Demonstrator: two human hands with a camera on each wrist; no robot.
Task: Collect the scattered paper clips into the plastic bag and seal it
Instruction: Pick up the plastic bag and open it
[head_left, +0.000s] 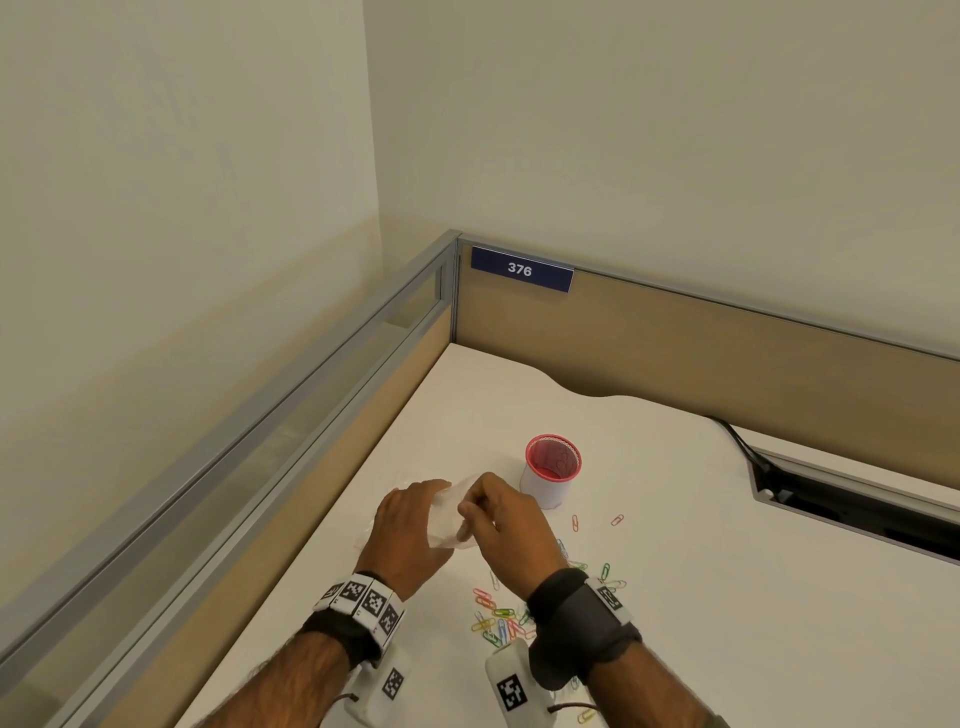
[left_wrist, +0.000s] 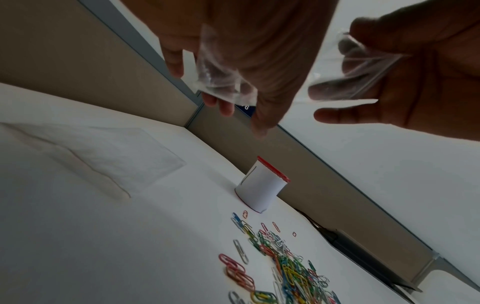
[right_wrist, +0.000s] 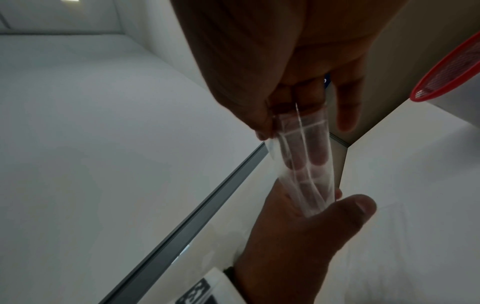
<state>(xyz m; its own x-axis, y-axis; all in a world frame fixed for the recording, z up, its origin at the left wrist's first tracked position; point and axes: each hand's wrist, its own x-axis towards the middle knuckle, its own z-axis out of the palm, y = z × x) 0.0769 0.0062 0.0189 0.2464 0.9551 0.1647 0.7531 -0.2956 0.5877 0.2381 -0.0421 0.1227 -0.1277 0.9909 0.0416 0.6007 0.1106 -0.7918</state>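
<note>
A small clear plastic bag (head_left: 445, 512) hangs above the white table (head_left: 675, 571), held between both hands. My left hand (head_left: 410, 525) grips its left side, fingers curled round the film (left_wrist: 221, 80). My right hand (head_left: 496, 519) pinches the bag's zip edge (left_wrist: 363, 67) between thumb and fingers. In the right wrist view the bag (right_wrist: 303, 164) stretches from the right hand's fingers down to the left hand (right_wrist: 298, 236). Coloured paper clips (head_left: 501, 616) lie heaped on the table below my right wrist, and the pile (left_wrist: 285, 265) is larger in the left wrist view.
A red mesh cup (head_left: 551, 470) wrapped in white paper stands just beyond my right hand. Two loose pink clips (head_left: 597, 521) lie to its right. Another flat clear bag (left_wrist: 103, 152) lies on the table under my left hand. Partition walls (head_left: 675, 332) close the back and left; a cable slot (head_left: 857, 512) opens at right.
</note>
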